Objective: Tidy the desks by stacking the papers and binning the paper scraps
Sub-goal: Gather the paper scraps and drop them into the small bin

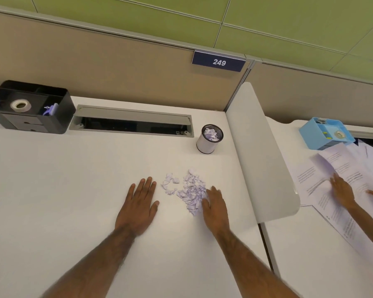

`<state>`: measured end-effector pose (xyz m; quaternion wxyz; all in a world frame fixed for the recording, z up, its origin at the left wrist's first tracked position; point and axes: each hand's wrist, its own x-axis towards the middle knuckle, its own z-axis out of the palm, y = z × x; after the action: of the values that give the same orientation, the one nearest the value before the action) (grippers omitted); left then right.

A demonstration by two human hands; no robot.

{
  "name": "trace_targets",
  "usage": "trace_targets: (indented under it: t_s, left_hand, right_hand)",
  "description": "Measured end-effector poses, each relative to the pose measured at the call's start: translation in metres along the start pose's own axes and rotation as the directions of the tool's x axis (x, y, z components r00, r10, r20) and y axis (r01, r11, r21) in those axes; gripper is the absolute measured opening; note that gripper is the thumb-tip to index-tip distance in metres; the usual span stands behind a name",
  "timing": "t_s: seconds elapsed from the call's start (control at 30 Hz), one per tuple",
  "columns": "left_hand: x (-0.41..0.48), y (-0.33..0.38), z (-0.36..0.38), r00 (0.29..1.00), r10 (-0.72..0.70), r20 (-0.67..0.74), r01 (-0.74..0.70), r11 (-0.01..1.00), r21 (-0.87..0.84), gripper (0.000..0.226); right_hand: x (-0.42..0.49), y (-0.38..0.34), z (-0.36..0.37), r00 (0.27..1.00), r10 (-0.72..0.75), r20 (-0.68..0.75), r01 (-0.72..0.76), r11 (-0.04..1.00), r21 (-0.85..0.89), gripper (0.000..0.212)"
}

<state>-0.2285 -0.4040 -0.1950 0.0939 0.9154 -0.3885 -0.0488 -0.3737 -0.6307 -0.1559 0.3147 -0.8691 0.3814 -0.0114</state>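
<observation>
Scraps (191, 191) of pale, torn paper are lying in a loose heap on the white table (73, 179), a smaller cluster sitting just to the heap's left. I am judging them to be mid-gathering: both hands are lying flat on either side, palms down, so the pieces can be swept into one pile rather than picked up singly.

My right hand (215, 206) is pressing against the heap's right edge, fingers (213, 191) spread and touching the scraps, holding nothing. My left hand (139, 203) is resting flat, apart from the smaller cluster, fingers extended and close together, also holding nothing; it is placed to act as the opposing wall.

The small cylindrical bin (209, 138) is standing beyond the heap near the far right corner, already carrying crumpled scraps up to its rim, so some binning looks done. It is sitting close enough that a cupped load should reach it easily.

Past the white divider (263, 158), printed papers (332, 190) are lying fanned and unstacked on the neighbouring table, where another person's hands (342, 191) are resting on them.

A black organiser (30, 108) is sitting at the far left.
</observation>
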Motion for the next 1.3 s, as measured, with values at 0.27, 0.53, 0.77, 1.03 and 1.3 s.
trace_targets:
  t_s: [0.27, 0.53, 0.77, 1.03, 1.3]
  left_hand:
    - [-0.017, 0.004, -0.001, 0.993, -0.114, 0.009, 0.115, 0.992, -0.056, 0.068]
    - [-0.015, 0.003, 0.004, 0.994, -0.104, -0.025, 0.102, 0.993, -0.067, 0.069]
    - [-0.016, 0.005, 0.003, 0.994, -0.106, -0.028, 0.104, 0.992, -0.073, 0.067]
    - [-0.014, 0.001, 0.003, 0.993, -0.111, -0.028, 0.109, 0.992, -0.067, 0.066]
    - [-0.013, 0.002, 0.001, 0.993, -0.119, -0.008, 0.118, 0.992, -0.053, 0.067]
  right_hand:
    - [-0.05, -0.008, 0.01, 0.992, 0.06, -0.111, -0.065, 0.997, -0.043, 0.078]
    - [-0.046, -0.026, 0.04, 0.996, -0.091, 0.015, 0.092, 0.96, -0.265, 0.087]
    - [0.015, -0.037, 0.022, 0.992, -0.041, -0.119, 0.023, 0.989, -0.148, 0.085]
    - [0.044, -0.043, 0.023, 0.973, -0.141, 0.184, 0.184, 0.954, -0.239, 0.081]
    - [0.069, -0.063, 0.014, 0.982, -0.052, 0.179, 0.085, 0.979, -0.183, 0.069]
